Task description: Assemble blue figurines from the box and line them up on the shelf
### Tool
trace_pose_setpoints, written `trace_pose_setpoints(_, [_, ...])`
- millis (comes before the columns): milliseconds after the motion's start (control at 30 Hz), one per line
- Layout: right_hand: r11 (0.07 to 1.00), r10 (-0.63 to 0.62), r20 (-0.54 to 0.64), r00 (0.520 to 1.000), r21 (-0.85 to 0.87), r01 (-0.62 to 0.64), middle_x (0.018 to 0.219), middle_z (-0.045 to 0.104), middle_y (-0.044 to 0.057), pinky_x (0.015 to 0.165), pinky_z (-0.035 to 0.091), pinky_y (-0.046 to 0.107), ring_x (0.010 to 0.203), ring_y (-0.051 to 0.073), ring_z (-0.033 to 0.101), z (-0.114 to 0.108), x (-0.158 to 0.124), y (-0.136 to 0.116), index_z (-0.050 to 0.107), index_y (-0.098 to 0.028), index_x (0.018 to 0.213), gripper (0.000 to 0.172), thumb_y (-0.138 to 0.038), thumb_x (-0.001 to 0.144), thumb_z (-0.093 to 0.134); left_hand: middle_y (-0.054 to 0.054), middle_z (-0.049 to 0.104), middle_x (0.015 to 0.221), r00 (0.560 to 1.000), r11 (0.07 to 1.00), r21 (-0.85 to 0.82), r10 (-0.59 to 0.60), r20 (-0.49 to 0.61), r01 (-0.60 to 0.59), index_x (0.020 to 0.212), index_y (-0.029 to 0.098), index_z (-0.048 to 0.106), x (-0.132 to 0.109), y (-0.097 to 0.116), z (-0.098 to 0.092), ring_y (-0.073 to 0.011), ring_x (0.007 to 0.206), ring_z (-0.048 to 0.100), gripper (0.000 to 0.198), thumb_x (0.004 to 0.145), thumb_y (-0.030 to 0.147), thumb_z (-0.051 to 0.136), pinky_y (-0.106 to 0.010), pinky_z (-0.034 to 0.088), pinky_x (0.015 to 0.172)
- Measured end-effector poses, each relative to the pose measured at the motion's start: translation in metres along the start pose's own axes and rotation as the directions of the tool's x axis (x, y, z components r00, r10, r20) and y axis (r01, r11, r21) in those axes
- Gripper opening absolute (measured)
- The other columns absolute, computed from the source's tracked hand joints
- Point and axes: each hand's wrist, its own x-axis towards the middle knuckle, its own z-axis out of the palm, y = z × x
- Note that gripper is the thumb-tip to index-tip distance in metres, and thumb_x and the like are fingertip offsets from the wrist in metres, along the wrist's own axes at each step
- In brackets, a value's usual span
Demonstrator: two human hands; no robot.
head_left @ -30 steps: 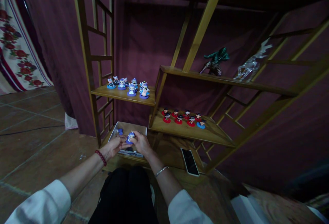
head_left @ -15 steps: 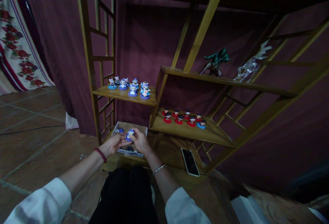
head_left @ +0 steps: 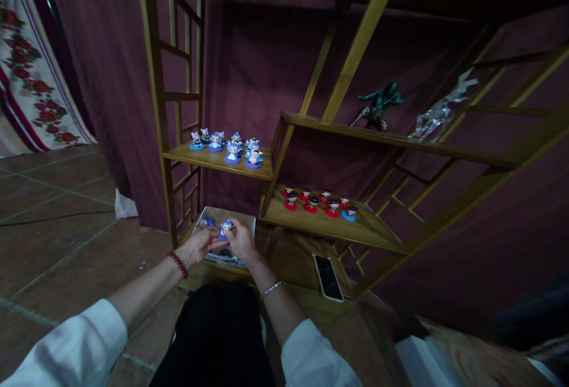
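Between my two hands is a small purple-and-white figurine (head_left: 226, 229) on a purple base, held above an open white box (head_left: 248, 222). My left hand (head_left: 201, 246) grips its base from the left and below, wearing a red bead bracelet. From the right, my right hand (head_left: 242, 241) pinches the figurine's side with thumb and fingers. Inside the box lies another purple figurine (head_left: 208, 222), partly hidden by my left hand, along with a dark round piece (head_left: 225, 252).
Several purple and blue-based figurines (head_left: 232, 152) stand on the upper left shelf (head_left: 191, 156). Several red-based figurines (head_left: 312, 204) and a blue-based one stand on the right shelf. Above are a green statuette (head_left: 377, 106) and a clear one (head_left: 442, 113). A phone (head_left: 328, 278) lies below.
The view has shifted slightly. Both hands keep hold of the figurine over the box, with hardly any movement.
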Motion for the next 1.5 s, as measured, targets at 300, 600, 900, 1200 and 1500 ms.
trace_pose_setpoints(300, [0.998,-0.062,0.024,0.998,-0.030,0.063,0.096,0.065,0.005,0.083,0.043,0.029,0.091,0.018,0.058,-0.001,0.000,0.008,0.059,-0.021,0.102,0.031,-0.020,0.072,0.057,-0.002,0.055,0.054,1.000,0.999,0.041,0.003,0.021,-0.003,0.062,0.012,0.046,0.001,-0.002,-0.001,-0.0157,0.060,0.064,0.023,0.071,-0.008,0.042,-0.037,0.055,0.070])
trace_pose_setpoints(600, [0.995,-0.070,0.027,0.997,0.075,0.068,0.096,0.065,0.003,0.084,0.045,0.030,0.089,0.017,0.059,-0.002,-0.003,0.012,0.058,-0.021,0.104,0.031,-0.022,0.073,0.057,-0.005,0.059,0.056,0.999,0.995,0.102,-0.010,0.034,0.007,0.062,0.010,0.049,-0.007,0.005,0.003,-0.0147,0.056,0.063,0.022,0.071,-0.009,0.044,-0.035,0.056,0.069])
trace_pose_setpoints(900, [0.950,-0.025,0.003,1.000,0.310,0.023,0.098,0.066,0.000,0.082,0.049,0.030,0.088,0.015,0.061,0.008,0.003,0.009,0.054,-0.025,0.114,0.040,-0.021,0.074,0.055,-0.011,0.065,0.071,0.995,0.999,0.030,-0.030,0.091,0.027,0.073,0.006,0.056,0.001,0.012,0.000,-0.0162,0.066,0.065,0.020,0.074,-0.007,0.042,-0.033,0.055,0.072])
trace_pose_setpoints(1200, [0.896,-0.080,0.001,0.997,0.439,0.071,0.105,0.063,0.003,0.086,0.048,0.030,0.098,0.016,0.058,0.002,-0.001,0.001,0.054,-0.019,0.112,0.041,-0.022,0.071,0.057,-0.008,0.064,0.067,0.996,0.997,0.077,0.016,0.088,-0.023,0.070,0.008,0.056,-0.005,0.025,0.006,-0.0124,0.061,0.063,0.020,0.076,-0.005,0.041,-0.026,0.055,0.068])
trace_pose_setpoints(1500, [0.827,-0.059,0.024,0.998,0.561,0.036,0.108,0.063,0.005,0.089,0.047,0.031,0.097,0.016,0.059,-0.001,-0.001,-0.002,0.053,-0.018,0.111,0.045,-0.022,0.067,0.062,-0.009,0.065,0.071,0.995,0.996,0.085,0.019,0.094,-0.027,0.072,0.008,0.057,-0.008,0.028,0.008,-0.0120,0.061,0.063,0.020,0.078,-0.003,0.041,-0.024,0.055,0.064])
